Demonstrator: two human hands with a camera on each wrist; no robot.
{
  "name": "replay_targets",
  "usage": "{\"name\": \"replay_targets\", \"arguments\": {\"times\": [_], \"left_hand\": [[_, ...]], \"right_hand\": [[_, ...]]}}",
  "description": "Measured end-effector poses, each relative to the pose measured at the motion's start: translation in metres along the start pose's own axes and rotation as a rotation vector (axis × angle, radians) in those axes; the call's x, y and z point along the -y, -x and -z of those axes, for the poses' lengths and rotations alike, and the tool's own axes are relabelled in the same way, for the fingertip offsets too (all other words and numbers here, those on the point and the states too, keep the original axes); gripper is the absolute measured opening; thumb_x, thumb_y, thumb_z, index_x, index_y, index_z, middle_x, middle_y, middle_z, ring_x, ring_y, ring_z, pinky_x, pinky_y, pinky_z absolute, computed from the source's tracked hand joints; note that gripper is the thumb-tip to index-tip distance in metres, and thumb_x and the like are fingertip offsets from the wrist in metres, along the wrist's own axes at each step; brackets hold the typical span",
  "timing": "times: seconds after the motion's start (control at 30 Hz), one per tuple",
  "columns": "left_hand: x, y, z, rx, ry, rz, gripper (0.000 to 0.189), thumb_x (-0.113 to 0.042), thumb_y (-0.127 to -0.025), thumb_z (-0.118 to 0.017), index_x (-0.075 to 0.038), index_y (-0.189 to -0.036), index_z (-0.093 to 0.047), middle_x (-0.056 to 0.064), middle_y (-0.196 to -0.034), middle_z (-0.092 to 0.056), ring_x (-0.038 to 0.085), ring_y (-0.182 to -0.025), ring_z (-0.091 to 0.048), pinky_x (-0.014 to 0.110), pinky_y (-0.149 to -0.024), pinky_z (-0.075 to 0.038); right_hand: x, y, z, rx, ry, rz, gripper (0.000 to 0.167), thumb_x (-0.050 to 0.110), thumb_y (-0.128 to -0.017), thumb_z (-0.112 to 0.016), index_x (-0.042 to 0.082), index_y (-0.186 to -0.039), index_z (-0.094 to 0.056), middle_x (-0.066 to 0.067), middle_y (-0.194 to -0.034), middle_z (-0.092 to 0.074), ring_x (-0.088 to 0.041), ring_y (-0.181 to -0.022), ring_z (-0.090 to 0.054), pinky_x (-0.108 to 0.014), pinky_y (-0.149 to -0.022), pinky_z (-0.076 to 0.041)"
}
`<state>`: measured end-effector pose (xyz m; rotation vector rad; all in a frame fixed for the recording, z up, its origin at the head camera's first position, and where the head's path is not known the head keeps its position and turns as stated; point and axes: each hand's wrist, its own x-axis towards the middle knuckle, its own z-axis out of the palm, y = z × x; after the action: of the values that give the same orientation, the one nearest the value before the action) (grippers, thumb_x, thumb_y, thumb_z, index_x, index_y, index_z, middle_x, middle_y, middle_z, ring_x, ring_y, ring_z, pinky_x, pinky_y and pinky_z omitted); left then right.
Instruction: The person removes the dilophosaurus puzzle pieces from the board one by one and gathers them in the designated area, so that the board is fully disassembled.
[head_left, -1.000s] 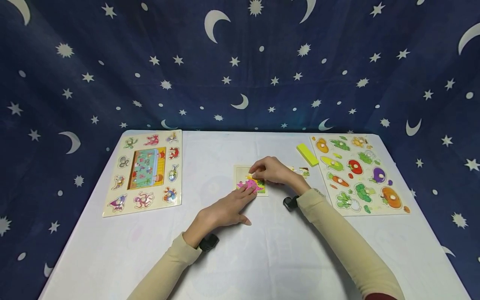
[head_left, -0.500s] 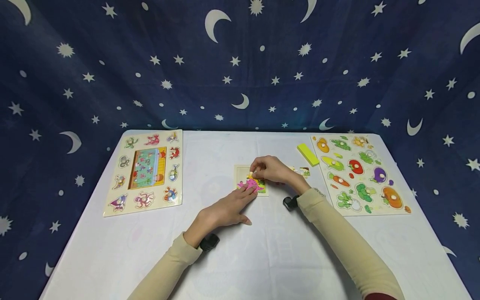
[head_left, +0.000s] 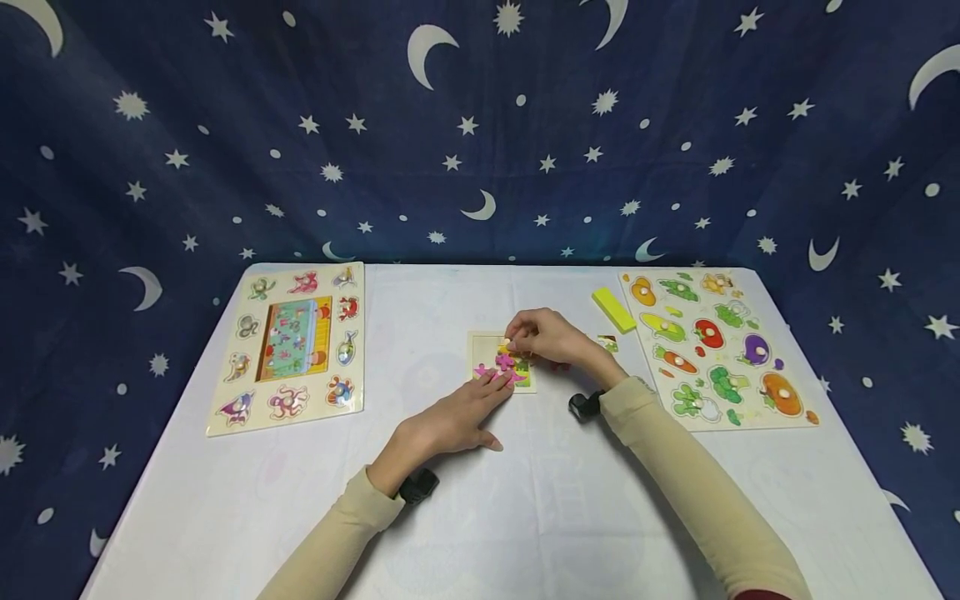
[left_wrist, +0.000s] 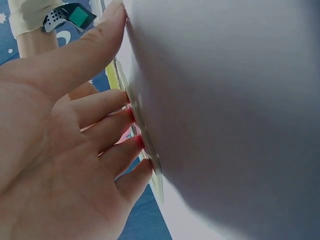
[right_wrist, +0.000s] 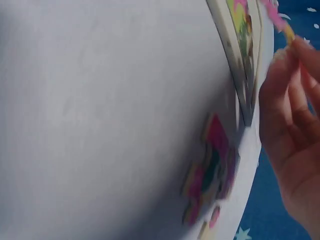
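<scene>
A small wooden puzzle frame (head_left: 480, 337) lies at the middle of the table, partly filled with green, yellow and pink pieces. My left hand (head_left: 453, 417) rests its straight fingertips on pink pieces (head_left: 480, 370) at the frame's near side; in the left wrist view, the fingers (left_wrist: 102, 107) lie against the frame's edge (left_wrist: 145, 135). Over the frame's right half, my right hand (head_left: 551, 337) pinches a pink and yellow puzzle piece (right_wrist: 276, 17) between thumb and finger. The piece is tilted, and the fingers hide part of it.
Loose puzzle pieces (right_wrist: 212, 165) lie on the table below the right hand. Another piece (head_left: 609, 342) lies near a yellow block (head_left: 613, 309). A sea-animal puzzle board (head_left: 352, 333) is at left, a vegetable board (head_left: 693, 383) at right. A starry curtain (head_left: 480, 150) hangs behind.
My right hand has shifted slightly up and right, and the pinched piece shows more pink above the frame. My left hand stays in place.
</scene>
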<state>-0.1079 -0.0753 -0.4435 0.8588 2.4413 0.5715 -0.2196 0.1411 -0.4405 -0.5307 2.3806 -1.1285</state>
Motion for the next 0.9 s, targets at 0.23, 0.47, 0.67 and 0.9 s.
{"name": "replay_targets", "arguments": {"times": [0.23, 0.47, 0.67, 0.9], "left_hand": [[-0.001, -0.001, -0.001, -0.009, -0.012, -0.010, 0.090, -0.034, -0.092, -0.078, -0.007, -0.162, -0.030, 0.007, -0.172, -0.018, 0.026, -0.161, -0.009, 0.048, -0.129, -0.018], [0.001, -0.001, -0.002, -0.025, 0.007, -0.047, 0.088, -0.030, -0.092, -0.078, -0.003, -0.161, -0.032, 0.009, -0.172, -0.018, 0.030, -0.161, -0.010, 0.049, -0.129, -0.018], [0.003, 0.000, -0.003, -0.032, 0.012, -0.046, 0.089, -0.030, -0.091, -0.079, -0.003, -0.161, -0.030, 0.009, -0.172, -0.018, 0.030, -0.161, -0.010, 0.049, -0.129, -0.018], [0.001, 0.001, -0.003, -0.034, 0.029, -0.043, 0.090, -0.029, -0.091, -0.079, -0.004, -0.162, -0.030, 0.010, -0.172, -0.019, 0.030, -0.161, -0.010, 0.049, -0.129, -0.018]], "right_hand": [[-0.008, 0.016, 0.014, -0.019, -0.076, -0.034, 0.016, 0.013, -0.099, -0.069, 0.003, -0.111, -0.069, -0.011, -0.090, -0.072, -0.026, -0.075, -0.068, -0.033, -0.062, -0.054], [-0.022, 0.033, 0.026, -0.035, -0.108, -0.045, 0.016, 0.012, -0.099, -0.067, 0.001, -0.111, -0.068, -0.012, -0.091, -0.071, -0.021, -0.075, -0.069, -0.033, -0.062, -0.057], [-0.037, 0.045, 0.036, -0.042, -0.134, -0.056, 0.014, 0.007, -0.098, -0.065, 0.000, -0.110, -0.068, -0.013, -0.091, -0.071, -0.022, -0.073, -0.071, -0.034, -0.067, -0.062], [-0.051, 0.060, 0.049, -0.050, -0.171, -0.103, 0.018, 0.010, -0.099, -0.067, -0.002, -0.113, -0.066, -0.019, -0.094, -0.070, -0.025, -0.076, -0.071, -0.036, -0.071, -0.063]]}}
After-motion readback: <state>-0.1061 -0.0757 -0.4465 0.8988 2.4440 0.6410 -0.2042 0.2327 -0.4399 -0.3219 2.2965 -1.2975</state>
